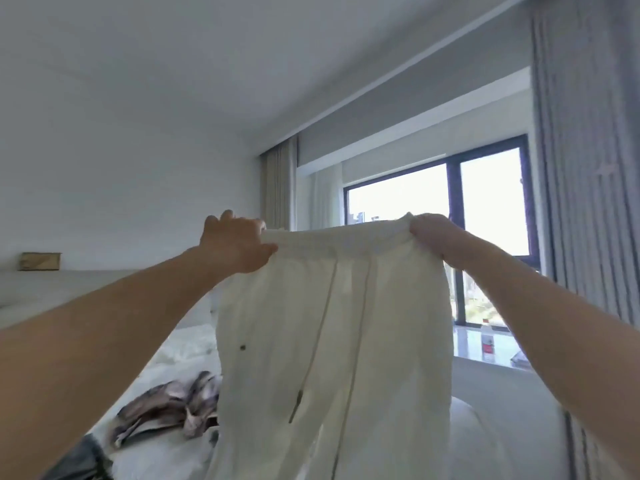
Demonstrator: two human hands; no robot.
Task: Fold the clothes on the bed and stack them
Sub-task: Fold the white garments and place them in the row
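Cream drawstring cotton trousers [332,323] hang by the waistband, pinched at each end by left hand [235,245] and right hand [434,237], letting the legs drop straight for folding.

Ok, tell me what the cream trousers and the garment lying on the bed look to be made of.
Cream trousers: soft matte woven fabric, perhaps cotton; it hangs in loose folds. Brown-grey garment on the bed: thinner cloth with a slight sheen, crumpled; fibre unclear.

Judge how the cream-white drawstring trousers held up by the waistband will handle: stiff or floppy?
Probably floppy: the cream-white drawstring trousers hang in loose folds below the left hand and right hand. Likely light, since grips at the waistband's two ends carry them.
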